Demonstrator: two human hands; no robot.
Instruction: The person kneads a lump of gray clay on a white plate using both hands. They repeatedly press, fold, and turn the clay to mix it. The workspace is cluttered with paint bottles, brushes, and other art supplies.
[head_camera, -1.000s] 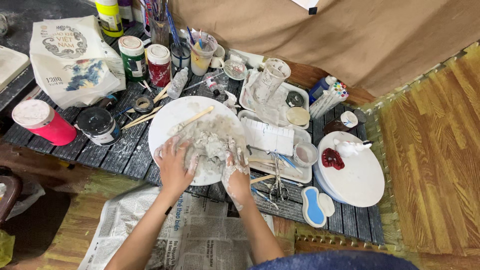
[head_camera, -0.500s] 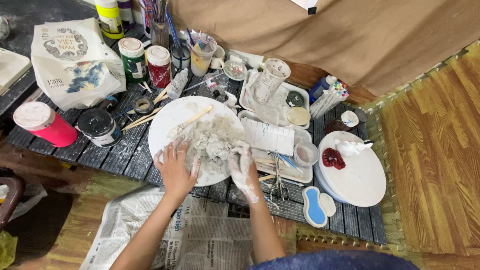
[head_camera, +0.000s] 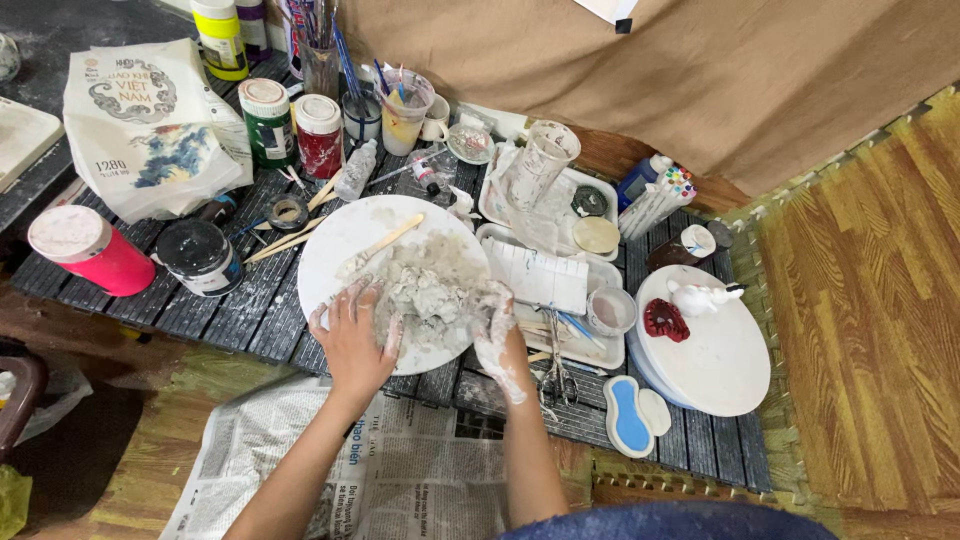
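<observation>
Clay lump (head_camera: 425, 292) on plate (head_camera: 340, 240); stick (head_camera: 378, 246) behind; tray (head_camera: 600, 352) right.

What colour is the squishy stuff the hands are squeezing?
Pale grey-white clay, best in the head view.

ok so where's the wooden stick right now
In the head view the wooden stick lies on the white plate, upper left of the clay, beyond the left hand.

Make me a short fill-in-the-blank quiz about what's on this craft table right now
1. Both hands, left hand and right hand, work a lump of grey-white ____ on the white plate.
2. A wooden ____ lies on the plate above the lump.
3. The small red piece sits on the round ____ board.

Missing words: clay; stick; white
</observation>
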